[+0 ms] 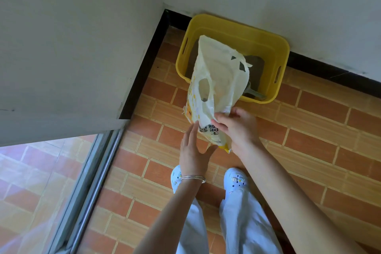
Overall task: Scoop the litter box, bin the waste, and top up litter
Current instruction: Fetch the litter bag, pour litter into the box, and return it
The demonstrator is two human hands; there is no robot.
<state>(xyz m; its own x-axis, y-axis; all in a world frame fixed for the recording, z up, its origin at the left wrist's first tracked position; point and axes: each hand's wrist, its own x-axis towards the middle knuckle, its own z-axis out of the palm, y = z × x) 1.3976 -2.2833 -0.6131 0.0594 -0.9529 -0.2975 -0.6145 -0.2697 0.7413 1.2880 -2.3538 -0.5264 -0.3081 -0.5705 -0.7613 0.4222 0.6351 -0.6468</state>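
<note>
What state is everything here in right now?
litter bag: tilted, torn top end over the box.
litter box: on the floor against the wall, grey litter inside.
scoop: lying inside the box, near corner.
left hand: fingers straight, touching the bag.
right hand: gripping the bag's lower end.

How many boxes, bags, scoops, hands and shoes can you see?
box: 1
bag: 1
scoop: 1
hands: 2, left hand and right hand
shoes: 2
Total: 7
</note>
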